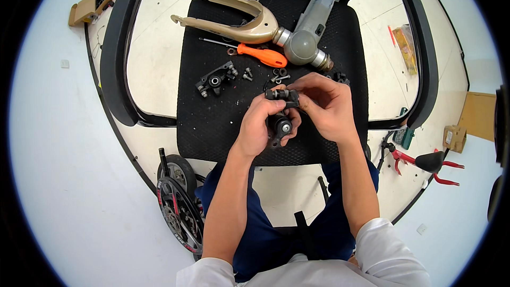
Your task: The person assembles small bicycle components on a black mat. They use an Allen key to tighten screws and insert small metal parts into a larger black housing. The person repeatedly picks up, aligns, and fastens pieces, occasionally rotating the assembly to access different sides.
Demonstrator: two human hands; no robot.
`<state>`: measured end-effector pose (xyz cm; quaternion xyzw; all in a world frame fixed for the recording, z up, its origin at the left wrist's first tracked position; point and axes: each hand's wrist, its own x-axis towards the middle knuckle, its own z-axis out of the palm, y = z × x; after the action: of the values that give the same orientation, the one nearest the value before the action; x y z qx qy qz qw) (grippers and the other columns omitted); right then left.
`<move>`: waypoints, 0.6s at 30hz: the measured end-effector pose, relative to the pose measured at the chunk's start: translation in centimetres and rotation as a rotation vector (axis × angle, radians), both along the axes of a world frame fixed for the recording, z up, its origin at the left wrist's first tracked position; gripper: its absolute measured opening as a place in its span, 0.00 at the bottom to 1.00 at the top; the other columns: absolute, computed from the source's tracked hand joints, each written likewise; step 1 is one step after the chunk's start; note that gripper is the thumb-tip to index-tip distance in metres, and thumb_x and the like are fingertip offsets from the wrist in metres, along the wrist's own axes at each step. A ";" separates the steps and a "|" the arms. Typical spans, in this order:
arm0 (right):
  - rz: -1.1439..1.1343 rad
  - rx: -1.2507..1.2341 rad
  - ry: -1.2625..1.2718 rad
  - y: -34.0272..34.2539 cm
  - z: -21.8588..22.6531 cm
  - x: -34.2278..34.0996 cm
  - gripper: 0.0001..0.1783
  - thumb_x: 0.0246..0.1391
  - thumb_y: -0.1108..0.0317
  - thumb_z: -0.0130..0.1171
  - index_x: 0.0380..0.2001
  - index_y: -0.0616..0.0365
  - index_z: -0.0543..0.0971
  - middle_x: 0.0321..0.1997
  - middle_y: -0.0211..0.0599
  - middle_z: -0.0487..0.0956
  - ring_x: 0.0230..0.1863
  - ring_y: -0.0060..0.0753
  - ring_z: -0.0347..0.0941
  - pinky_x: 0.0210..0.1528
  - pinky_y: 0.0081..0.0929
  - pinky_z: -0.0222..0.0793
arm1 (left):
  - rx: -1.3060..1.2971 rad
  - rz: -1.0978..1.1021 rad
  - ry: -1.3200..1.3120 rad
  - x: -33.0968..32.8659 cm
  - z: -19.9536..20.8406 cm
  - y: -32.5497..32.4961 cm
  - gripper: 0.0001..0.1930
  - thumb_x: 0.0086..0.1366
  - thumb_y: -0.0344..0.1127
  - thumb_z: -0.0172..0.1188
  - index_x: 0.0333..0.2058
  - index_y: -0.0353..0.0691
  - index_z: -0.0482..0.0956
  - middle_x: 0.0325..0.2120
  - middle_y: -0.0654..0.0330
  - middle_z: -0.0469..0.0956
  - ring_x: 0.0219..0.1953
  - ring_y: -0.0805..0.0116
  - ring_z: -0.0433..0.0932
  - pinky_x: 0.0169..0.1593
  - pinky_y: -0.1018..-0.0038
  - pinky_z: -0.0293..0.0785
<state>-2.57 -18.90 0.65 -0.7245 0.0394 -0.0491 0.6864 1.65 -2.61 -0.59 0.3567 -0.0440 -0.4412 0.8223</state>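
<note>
A black mechanical part that looks like a bicycle disc brake caliper [280, 123] is held over the chair seat's front half. My left hand [252, 130] wraps it from the left, thumb across its upper bracket. From the right, my right hand [333, 107] brings thumb and fingers together in a pinch against the bracket's end. What lies between those fingertips is hidden. A similar black caliper [215, 81] rests on the seat to the left. Small bolts [248, 74] lie beside it, and more screws and rings [280, 77] lie just beyond my hands.
Across the seat's back lie a beige fork [249, 26], a grey metal joint [302, 47] and an orange-handled screwdriver [263, 55]. Black armrests [119, 48] flank the black mesh seat [212, 133]. A wheel [178, 212] stands at lower left; a red frame part [406, 158] lies right.
</note>
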 end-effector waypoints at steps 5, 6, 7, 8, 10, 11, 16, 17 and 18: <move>-0.039 -0.238 -0.079 1.3 0.5 0.0 0.10 0.49 0.83 0.55 0.37 0.65 0.77 0.37 0.36 0.79 0.36 0.26 0.77 0.39 0.22 0.72 | -0.067 -0.012 0.178 0.0 -0.2 0.5 0.14 0.62 0.42 0.44 0.37 0.37 0.70 0.20 0.54 0.74 0.16 0.70 0.70 0.15 0.78 0.62; -0.052 -0.258 -0.092 1.5 0.4 0.0 0.10 0.50 0.82 0.56 0.37 0.64 0.77 0.37 0.36 0.79 0.34 0.27 0.77 0.36 0.22 0.71 | -0.065 -0.032 0.178 0.0 -0.2 0.5 0.15 0.62 0.44 0.44 0.36 0.37 0.70 0.19 0.54 0.73 0.16 0.70 0.69 0.14 0.79 0.59; -0.064 -0.277 -0.104 1.5 0.2 0.0 0.10 0.50 0.81 0.56 0.37 0.62 0.77 0.37 0.37 0.79 0.33 0.29 0.77 0.34 0.22 0.71 | -0.093 -0.035 0.202 0.1 -0.3 0.5 0.15 0.62 0.44 0.44 0.35 0.37 0.70 0.19 0.54 0.72 0.16 0.70 0.69 0.14 0.79 0.59; -0.034 -0.300 -0.099 1.3 0.2 0.0 0.13 0.49 0.79 0.59 0.41 0.62 0.77 0.38 0.36 0.79 0.34 0.27 0.76 0.34 0.22 0.71 | -0.121 -0.037 0.227 0.2 -0.4 0.7 0.15 0.62 0.45 0.44 0.34 0.37 0.70 0.20 0.53 0.72 0.16 0.69 0.69 0.14 0.78 0.58; -0.043 -0.259 -0.043 0.7 0.6 0.2 0.14 0.49 0.77 0.61 0.42 0.62 0.77 0.38 0.35 0.79 0.34 0.26 0.76 0.34 0.22 0.71 | -0.132 0.020 0.278 0.1 -0.6 0.7 0.16 0.63 0.45 0.43 0.32 0.37 0.70 0.19 0.52 0.71 0.16 0.68 0.67 0.15 0.77 0.58; -0.050 -0.241 -0.014 0.2 0.7 0.3 0.15 0.49 0.77 0.62 0.43 0.62 0.77 0.38 0.35 0.79 0.34 0.25 0.76 0.34 0.22 0.71 | -0.186 0.061 0.255 0.4 -0.5 0.7 0.15 0.63 0.45 0.43 0.30 0.39 0.68 0.20 0.53 0.70 0.18 0.67 0.67 0.16 0.76 0.59; 0.044 -0.525 0.256 -2.1 -0.4 -0.7 0.13 0.49 0.72 0.63 0.40 0.63 0.79 0.32 0.40 0.79 0.30 0.31 0.76 0.34 0.26 0.71 | -0.064 0.395 0.126 1.1 -0.2 1.4 0.12 0.62 0.43 0.44 0.30 0.40 0.66 0.25 0.56 0.67 0.25 0.66 0.66 0.22 0.74 0.57; 0.099 -0.619 0.254 -1.9 -0.6 -1.2 0.12 0.49 0.72 0.64 0.38 0.63 0.79 0.32 0.42 0.78 0.30 0.36 0.76 0.35 0.29 0.72 | -0.052 0.422 0.107 1.1 -0.3 1.5 0.11 0.62 0.42 0.44 0.32 0.39 0.67 0.27 0.55 0.67 0.26 0.66 0.66 0.24 0.74 0.58; 0.139 -0.734 0.181 -1.4 -1.4 -1.3 0.12 0.47 0.70 0.64 0.36 0.63 0.79 0.31 0.43 0.76 0.34 0.44 0.76 0.38 0.35 0.72 | -0.049 0.445 0.105 1.1 -0.3 1.3 0.11 0.61 0.41 0.44 0.33 0.39 0.66 0.28 0.55 0.67 0.27 0.66 0.66 0.25 0.74 0.59</move>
<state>-3.92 -20.33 -0.76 -0.9244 0.0304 0.0508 0.3768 2.78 -1.26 -0.88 0.3141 0.0681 -0.2657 0.9089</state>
